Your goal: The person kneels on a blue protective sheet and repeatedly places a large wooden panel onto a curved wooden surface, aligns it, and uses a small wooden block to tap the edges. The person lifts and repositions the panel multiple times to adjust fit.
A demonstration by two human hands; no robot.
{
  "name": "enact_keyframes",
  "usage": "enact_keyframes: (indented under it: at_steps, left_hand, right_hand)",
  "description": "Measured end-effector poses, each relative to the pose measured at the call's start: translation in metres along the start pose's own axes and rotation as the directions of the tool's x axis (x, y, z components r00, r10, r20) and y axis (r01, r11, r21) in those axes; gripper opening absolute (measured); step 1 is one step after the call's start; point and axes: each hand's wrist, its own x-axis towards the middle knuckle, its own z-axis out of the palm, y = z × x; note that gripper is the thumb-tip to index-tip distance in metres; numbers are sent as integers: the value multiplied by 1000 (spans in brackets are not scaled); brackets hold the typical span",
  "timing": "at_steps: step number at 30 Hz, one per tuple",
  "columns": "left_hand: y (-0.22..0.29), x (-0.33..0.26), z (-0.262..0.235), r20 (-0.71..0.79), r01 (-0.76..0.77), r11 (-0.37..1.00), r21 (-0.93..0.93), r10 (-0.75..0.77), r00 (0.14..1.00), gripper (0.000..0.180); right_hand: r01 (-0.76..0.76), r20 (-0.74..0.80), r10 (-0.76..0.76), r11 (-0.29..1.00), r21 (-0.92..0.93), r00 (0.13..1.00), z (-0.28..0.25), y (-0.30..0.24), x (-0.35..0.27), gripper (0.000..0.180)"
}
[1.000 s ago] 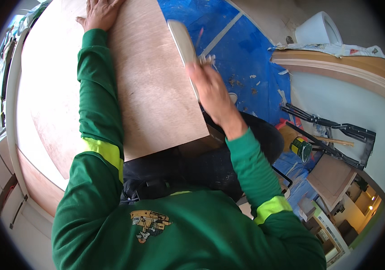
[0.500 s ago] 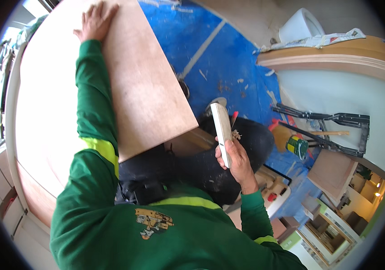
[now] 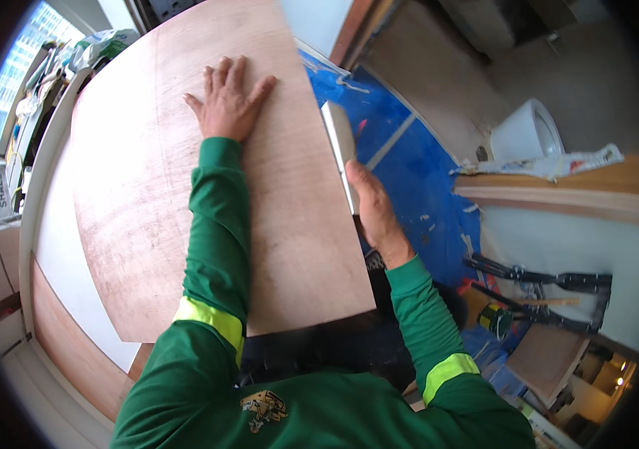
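Note:
A large pale plywood panel [image 3: 289, 247] lies in front of me, its long right edge facing the blue floor cover. My left hand [image 3: 229, 101] is pressed flat on the panel's face with the fingers spread. My right hand [image 3: 376, 206] is wrapped round a hand plane [image 3: 339, 135], whose long pale sole is turned toward the panel's right edge. The plane lies along that edge; whether it touches the wood I cannot tell. A small red part shows beside the plane. My right fingers are mostly hidden behind the tool, with the thumb in sight.
Blue sheeting [image 3: 409, 191] covers the floor at right. A white toilet [image 3: 526, 133] stands at the far right. Nearer are folded black metal legs [image 3: 558, 278], a dark green can [image 3: 494, 320] and a brown board [image 3: 547, 363]. Cluttered items [image 3: 31, 112] line the window side.
The plane has moved from near my knee up to the panel's right edge. The panel now sits farther right in view, and my left hand appears lower on it.

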Motion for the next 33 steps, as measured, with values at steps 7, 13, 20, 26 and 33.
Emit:
enact_keyframes:
  at_steps: [7, 13, 20, 26, 33]
  left_hand:
    - [-8, -6, 3, 10, 62, 998, 0, -62, 998, 100]
    - [-4, -4, 16, -35, 7, 1000, 28, -6, 999, 100]
    - [-15, -2, 21, -104, -23, 998, 56, 29, 994, 97]
    - [-16, -1, 9, -32, 9, 999, 34, -8, 999, 94]
    - [17, -7, -18, 132, 10, 1000, 23, -13, 991, 90]
  right_hand:
    - [56, 250, -60, 998, 23, 966, 73, -53, 247, 77]
    - [49, 336, -69, 997, 66, 939, 114, -106, 420, 74]
    - [5, 245, -10, 1000, 20, 970, 65, -54, 254, 68]
    - [71, 95, -46, 958, -279, 994, 10, -31, 9, 52]
    - [-219, 35, 228, 961, -170, 973, -36, -20, -175, 35]
